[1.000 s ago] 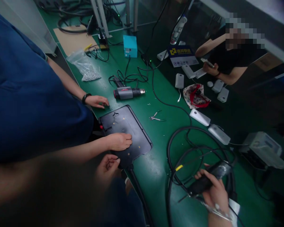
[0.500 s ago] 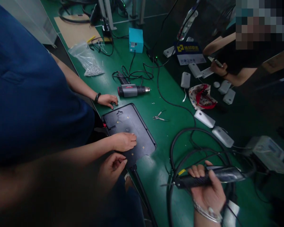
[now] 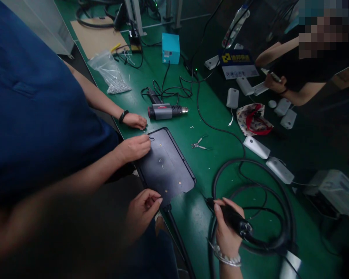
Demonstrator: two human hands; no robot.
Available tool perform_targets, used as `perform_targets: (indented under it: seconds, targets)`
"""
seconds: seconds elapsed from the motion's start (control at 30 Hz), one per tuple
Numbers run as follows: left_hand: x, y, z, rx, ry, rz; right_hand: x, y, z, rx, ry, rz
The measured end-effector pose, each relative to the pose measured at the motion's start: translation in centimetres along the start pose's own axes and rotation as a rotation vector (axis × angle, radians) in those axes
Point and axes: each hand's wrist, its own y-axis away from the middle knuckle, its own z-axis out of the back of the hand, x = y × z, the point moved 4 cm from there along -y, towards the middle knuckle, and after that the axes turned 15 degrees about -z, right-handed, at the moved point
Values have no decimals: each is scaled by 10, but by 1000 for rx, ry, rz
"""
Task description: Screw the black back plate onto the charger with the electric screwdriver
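Observation:
In my right hand (image 3: 228, 228) is a black electric screwdriver (image 3: 231, 221), its thin bit pointing left, off the panel's right side. My left hand (image 3: 144, 209) is at the near edge of a flat black panel (image 3: 174, 166), thumb and forefinger pinched together; what they hold, if anything, I cannot make out. Brass-coloured holes dot the panel, and a tiny pale screw-like piece (image 3: 162, 167) sits near its middle. A co-worker in blue has one hand (image 3: 136, 146) over the panel's far left corner. Their other hand (image 3: 136, 121) rests on the table by small metal pieces.
A heat gun (image 3: 167, 111) lies beyond the panel, cutting pliers (image 3: 200, 143) to its right. Thick black cable (image 3: 291, 209) coils around my right hand. Further off are a bag of screws (image 3: 116, 83), a blue box (image 3: 171, 48) and white devices (image 3: 256, 147). Another person works opposite.
My right hand has moved left with the screwdriver, turning it so the bit tilts up and left. The co-worker's nearer hand has moved from the panel's middle to its far left corner.

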Motion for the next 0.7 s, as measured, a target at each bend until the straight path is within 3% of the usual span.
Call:
perform_targets:
  seconds: [0.2, 0.37, 0.53, 0.7]
  targets:
    - [-2, -46, 23, -186, -375, -249, 3, -6, 0, 14, 11, -12]
    - [-9, -90, 17, -146, -613, -198, -3, -9, 2, 8, 0, -40]
    - [-10, -100, 7, -114, -688, -123, -6, -12, 1, 29, -38, -36]
    - [-9, -103, 3, -84, -718, -196, -12, -19, -3, 34, -106, 5]
